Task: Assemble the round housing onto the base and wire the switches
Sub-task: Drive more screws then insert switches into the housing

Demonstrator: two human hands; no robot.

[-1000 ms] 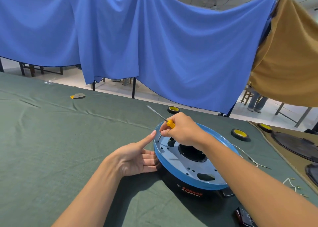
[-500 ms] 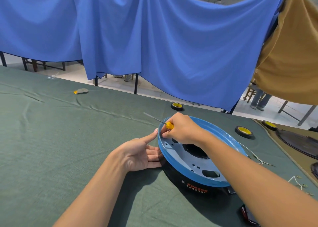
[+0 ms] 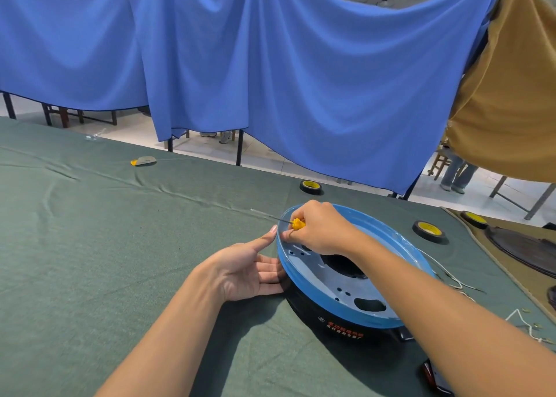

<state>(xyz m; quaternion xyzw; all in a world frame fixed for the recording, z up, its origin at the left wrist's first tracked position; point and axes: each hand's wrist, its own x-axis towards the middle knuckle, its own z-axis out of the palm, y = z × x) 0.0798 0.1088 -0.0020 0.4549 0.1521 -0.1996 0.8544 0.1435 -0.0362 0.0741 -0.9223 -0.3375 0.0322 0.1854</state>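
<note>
At the left rim of the round housing (image 3: 326,288), the right hand (image 3: 323,231) grips a screwdriver (image 3: 298,224); the flat left hand (image 3: 249,271) touches its side.

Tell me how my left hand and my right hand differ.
The left hand holds nothing; the right hand grips a yellow-handled screwdriver. The left hand's fingers lie straight against the black base, thumb up by the round housing's blue rim; the right hand's fingers are curled. The left hand rests beside the housing; the right hand is over the housing's rim. Both are at the housing's edge.
</note>
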